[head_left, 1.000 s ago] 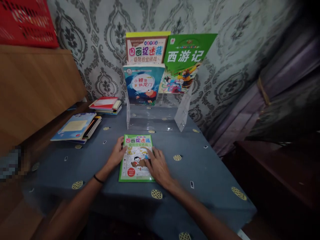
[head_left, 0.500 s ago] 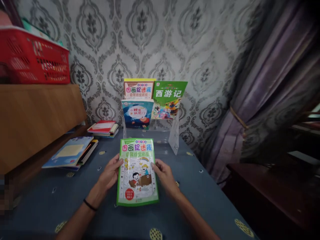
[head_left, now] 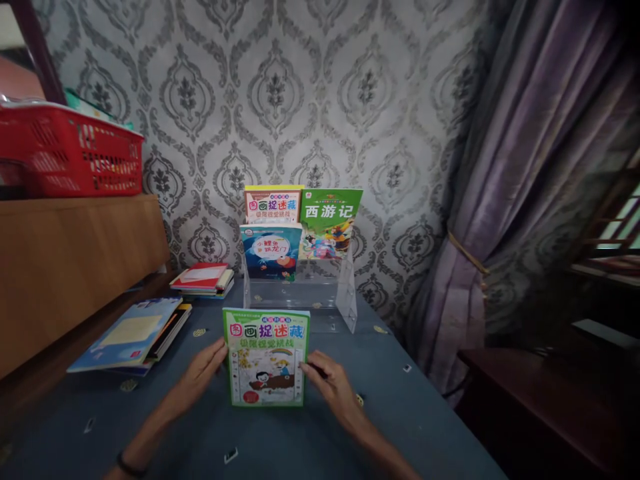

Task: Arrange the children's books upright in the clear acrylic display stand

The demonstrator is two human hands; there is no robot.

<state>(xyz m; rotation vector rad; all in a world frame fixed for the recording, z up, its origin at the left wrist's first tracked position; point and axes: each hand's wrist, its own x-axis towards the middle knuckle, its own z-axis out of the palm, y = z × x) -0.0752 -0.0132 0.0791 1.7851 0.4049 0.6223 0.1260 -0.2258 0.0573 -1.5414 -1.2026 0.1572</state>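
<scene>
A green-bordered picture book (head_left: 267, 363) stands nearly upright over the dark blue tablecloth, its cover facing me. My left hand (head_left: 205, 367) rests along its left edge with fingers stretched and close together. At the right edge, my right hand (head_left: 330, 380) grips the book, thumb on the cover and fingers behind. Beyond it stands a clear acrylic book rack (head_left: 347, 300). In the rack are a blue book (head_left: 273, 257), a brown-and-white book (head_left: 273, 207) with a yellow edge behind it, and a green book (head_left: 330, 227).
To the left lie a stack topped by a blue book (head_left: 130, 333) and another with a red top (head_left: 200, 275). A red basket (head_left: 95, 153) sits on a wooden cabinet (head_left: 80, 247). A purple curtain (head_left: 480, 213) hangs at right, beside a dark red piece of furniture (head_left: 530, 393).
The green-bordered book has gone from leaning back to nearly upright. My left hand has shifted from gripping its edge to lying flatter along it. The camera view has tilted up.
</scene>
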